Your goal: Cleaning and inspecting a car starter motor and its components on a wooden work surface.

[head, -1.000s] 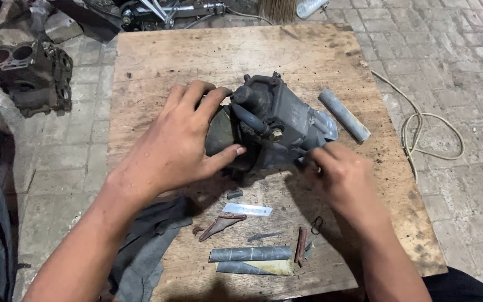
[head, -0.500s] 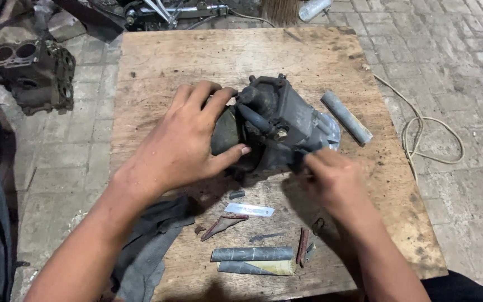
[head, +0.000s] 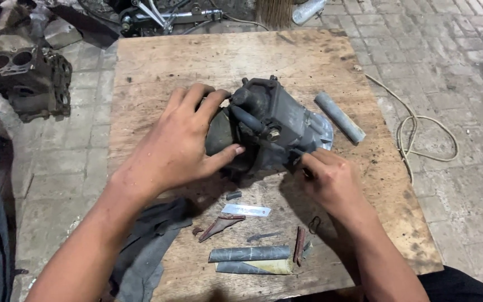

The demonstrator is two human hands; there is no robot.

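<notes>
Head cam looking straight down at a wooden bench [head: 169,67] sitting on a brick floor [head: 465,72]. Way out at 9 o'clock, off the bench, there's a greasy engine block [head: 26,78] lying on the floor, with two round bores facing up. Down around 7 o'clock a dark rag [head: 146,246] hangs over the bench edge.

Left hand [head: 183,145] comes in from 7 o'clock and lies spread over the left end of the motor [head: 275,126], fingers curled over the top and thumb pressed against the near side, so it's gripping the rounded dark body. The motor itself sits pretty much dead centre on the bench, a grimy grey-black casting with a lighter metal flange toward 3 o'clock.

Right hand [head: 331,179] comes in from 5 o'clock, fingers bunched together and pinched right at the near lower edge of the motor. Can't tell if it's holding some small tool or part in there, the fingers hide it.

Below the motor, toward 6 o'clock, is a scatter of small stuff: a flat shiny strip [head: 246,210], a rusty wedge [head: 219,225], two grey rolls [head: 250,253] lying side by side, and a thin brown stick [head: 299,245] just beside them.

At 2 o'clock from the motor a grey tube [head: 339,117] lies on the bench at a slant, apart from everything. Off the bench at 3 o'clock, a pale cord [head: 420,134] loops on the floor.
</notes>
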